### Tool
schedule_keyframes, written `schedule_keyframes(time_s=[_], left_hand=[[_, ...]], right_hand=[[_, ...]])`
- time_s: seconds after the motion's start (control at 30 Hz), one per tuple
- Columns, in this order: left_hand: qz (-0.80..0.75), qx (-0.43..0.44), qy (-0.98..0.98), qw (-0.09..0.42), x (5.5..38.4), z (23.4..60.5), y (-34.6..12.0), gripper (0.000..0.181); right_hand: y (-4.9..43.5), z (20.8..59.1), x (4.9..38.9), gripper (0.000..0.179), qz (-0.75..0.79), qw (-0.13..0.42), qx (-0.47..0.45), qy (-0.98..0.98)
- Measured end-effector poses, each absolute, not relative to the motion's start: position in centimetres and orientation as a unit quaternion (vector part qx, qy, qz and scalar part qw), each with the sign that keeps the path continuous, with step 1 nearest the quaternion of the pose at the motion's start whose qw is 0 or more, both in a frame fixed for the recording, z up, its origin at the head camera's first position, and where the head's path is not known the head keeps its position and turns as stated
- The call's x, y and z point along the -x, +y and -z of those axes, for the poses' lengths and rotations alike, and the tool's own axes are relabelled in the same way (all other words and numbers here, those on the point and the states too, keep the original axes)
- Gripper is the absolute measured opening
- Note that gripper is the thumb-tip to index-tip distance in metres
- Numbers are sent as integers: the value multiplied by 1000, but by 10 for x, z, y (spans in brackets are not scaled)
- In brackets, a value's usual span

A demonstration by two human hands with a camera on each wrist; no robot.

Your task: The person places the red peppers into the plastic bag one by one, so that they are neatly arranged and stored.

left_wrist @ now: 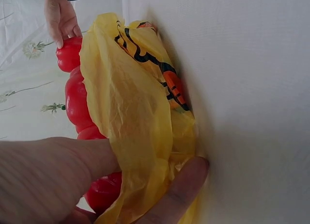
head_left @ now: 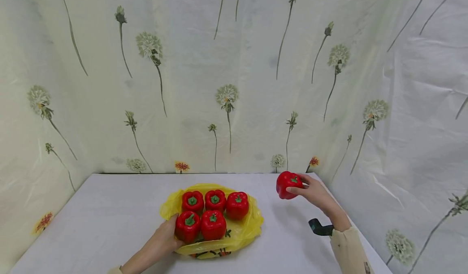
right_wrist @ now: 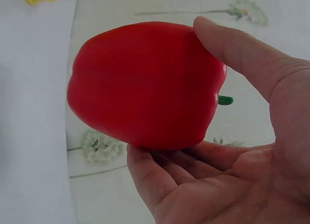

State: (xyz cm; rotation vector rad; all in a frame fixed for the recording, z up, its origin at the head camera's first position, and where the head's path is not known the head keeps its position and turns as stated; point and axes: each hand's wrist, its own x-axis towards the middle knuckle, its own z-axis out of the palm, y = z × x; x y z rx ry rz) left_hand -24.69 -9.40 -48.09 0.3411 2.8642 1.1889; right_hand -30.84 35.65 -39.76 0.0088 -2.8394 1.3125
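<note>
My right hand point(head_left: 310, 189) holds a red bell pepper point(head_left: 287, 185) above the right part of the table. In the right wrist view the thumb presses one side of this pepper point(right_wrist: 145, 86) and the fingers support the other; its green stem points toward the palm. My left hand point(head_left: 167, 235) grips the left edge of a yellow plastic bag point(head_left: 243, 235), the film running between thumb and fingers in the left wrist view. Several red bell peppers point(head_left: 213, 225) with green stems sit in two rows on the opened bag. Orange and black print point(left_wrist: 173, 86) marks its side.
The bag lies on a table with a white cover point(head_left: 109, 213). Behind and beside it hangs a pale curtain point(head_left: 197, 62) with a dandelion print. A black strap piece point(head_left: 320, 227) sticks out at the right wrist, next to the beige sleeve point(head_left: 349, 247).
</note>
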Motion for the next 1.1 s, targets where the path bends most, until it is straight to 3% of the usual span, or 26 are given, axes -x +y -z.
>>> schedule_keyframes(time_s=[0.5,1.1], left_hand=[[-387,-121,914,7,246,484,-96,72],[-378,-107,919,12,246,483,-94,76]], right_hand=[[336,393,302,94,-420,-1,-14,-907],[289,385,283,86,-456,-35,-99,-884]])
